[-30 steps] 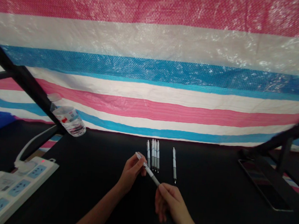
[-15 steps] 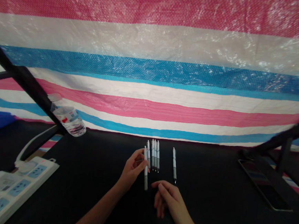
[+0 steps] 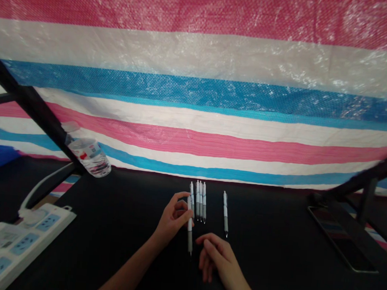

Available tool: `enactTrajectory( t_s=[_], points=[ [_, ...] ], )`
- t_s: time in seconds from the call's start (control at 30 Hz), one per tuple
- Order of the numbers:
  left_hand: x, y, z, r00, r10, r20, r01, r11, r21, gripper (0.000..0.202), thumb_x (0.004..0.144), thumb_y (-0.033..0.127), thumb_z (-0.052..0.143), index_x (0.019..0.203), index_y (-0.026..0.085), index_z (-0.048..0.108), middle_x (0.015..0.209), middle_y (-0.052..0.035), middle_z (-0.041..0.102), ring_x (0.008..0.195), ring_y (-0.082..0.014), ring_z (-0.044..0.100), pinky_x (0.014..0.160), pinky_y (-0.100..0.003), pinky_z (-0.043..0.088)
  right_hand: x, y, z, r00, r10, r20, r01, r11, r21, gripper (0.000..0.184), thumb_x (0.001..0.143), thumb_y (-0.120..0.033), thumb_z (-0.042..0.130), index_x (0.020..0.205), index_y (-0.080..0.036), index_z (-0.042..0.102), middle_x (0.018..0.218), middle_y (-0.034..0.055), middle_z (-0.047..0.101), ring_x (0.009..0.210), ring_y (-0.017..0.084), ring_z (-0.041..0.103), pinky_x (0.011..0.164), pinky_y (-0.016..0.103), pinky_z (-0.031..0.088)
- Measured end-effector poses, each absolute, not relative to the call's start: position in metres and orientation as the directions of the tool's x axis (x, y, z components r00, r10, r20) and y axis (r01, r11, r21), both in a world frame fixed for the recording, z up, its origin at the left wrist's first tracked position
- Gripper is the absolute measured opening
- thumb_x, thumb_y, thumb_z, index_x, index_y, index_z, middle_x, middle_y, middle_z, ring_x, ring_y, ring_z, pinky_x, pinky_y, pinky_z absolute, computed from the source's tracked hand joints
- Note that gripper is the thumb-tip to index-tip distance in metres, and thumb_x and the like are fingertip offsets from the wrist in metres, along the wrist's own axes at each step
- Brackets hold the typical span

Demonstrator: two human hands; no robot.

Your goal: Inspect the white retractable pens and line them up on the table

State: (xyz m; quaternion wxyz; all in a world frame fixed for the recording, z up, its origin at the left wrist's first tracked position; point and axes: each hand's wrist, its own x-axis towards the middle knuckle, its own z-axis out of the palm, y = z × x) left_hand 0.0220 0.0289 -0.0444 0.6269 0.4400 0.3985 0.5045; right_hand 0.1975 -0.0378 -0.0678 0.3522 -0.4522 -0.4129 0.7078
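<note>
**Left hand (image 3: 172,218) grips a pen (image 3: 189,237) above the table (image 3: 267,267)**

The person's left thumb and fingers close on the white upper barrel, the index finger reaching its top end. The grey lower part slants down toward the person (the tip shows at its near end). The right hand (image 3: 217,257) is relaxed and open, its fingers loosely curled, just beside that tip but apart from it. Beyond the left fingers lies a row of similar pens (image 3: 201,203), side by side; a lone pen (image 3: 225,213) rests to their right. Farther right lies a phone (image 3: 342,239).
</note>
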Motion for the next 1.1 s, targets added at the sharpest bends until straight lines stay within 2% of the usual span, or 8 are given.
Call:
enactTrajectory(
  t_s=[0.3,0.5,0.67,0.87,1.1],
  points=[
    [0.0226,0.0292,-0.0469,0.138,0.988,-0.069,-0.297,0.108,0.949,0.050,0.073,0.029,0.079,0.114,0.024,0.051,0.073,0.0073,0.059,0.057,-0.0167,0.069,0.054,-0.029,0.057,0.1981,-0.0379,-0.0680,-0.347,0.874,-0.341,-0.108,-0.398,-0.911,0.063,0.078,-0.075,0.059,0.097,-0.015,0.059,0.057,-0.0005,0.063,0.038,0.012,0.057,0.035,0.018,0.035],
    [0.0221,0.0308,-0.0476,0.116,0.991,-0.060,-0.306,0.093,0.947,0.059,0.076,0.027,0.077,0.126,0.024,0.047,0.075,0.0068,0.059,0.056,-0.0148,0.068,0.054,-0.026,0.055,0.1978,-0.0381,-0.0711,-0.350,0.873,-0.340,-0.112,-0.400,-0.910,0.061,0.079,-0.073,0.060,0.097,-0.015,0.059,0.057,-0.0009,0.063,0.038,0.012,0.058,0.035,0.018,0.035],
    [0.0208,0.0312,-0.0513,0.126,0.991,-0.052,-0.287,0.087,0.954,0.050,0.076,0.027,0.078,0.117,0.022,0.049,0.073,0.0073,0.059,0.056,-0.0159,0.069,0.054,-0.027,0.056,0.1965,-0.0384,-0.0678,-0.341,0.877,-0.339,-0.112,-0.396,-0.912,0.061,0.078,-0.073,0.061,0.094,-0.014,0.060,0.056,-0.0014,0.063,0.037,0.011,0.057,0.035,0.017,0.035],
    [0.0213,0.0304,-0.0501,0.143,0.988,-0.065,-0.283,0.104,0.954,0.051,0.077,0.027,0.076,0.121,0.021,0.049,0.073,0.0073,0.059,0.055,-0.0141,0.067,0.052,-0.024,0.054,0.1958,-0.0384,-0.0646,-0.342,0.877,-0.336,-0.123,-0.397,-0.910,0.061,0.077,-0.073,0.063,0.093,-0.014,0.060,0.055,-0.0015,0.063,0.037,0.011,0.057,0.035,0.016,0.035],
    [0.0211,0.0311,-0.0502,0.112,0.993,-0.049,-0.278,0.078,0.957,0.051,0.076,0.028,0.078,0.117,0.022,0.049,0.071,0.0081,0.060,0.055,-0.0161,0.069,0.054,-0.027,0.056,0.1962,-0.0393,-0.0650,-0.341,0.878,-0.335,-0.126,-0.396,-0.909,0.062,0.077,-0.072,0.064,0.094,-0.013,0.060,0.055,-0.0007,0.064,0.036,0.010,0.056,0.034,0.015,0.035]
  ],
)
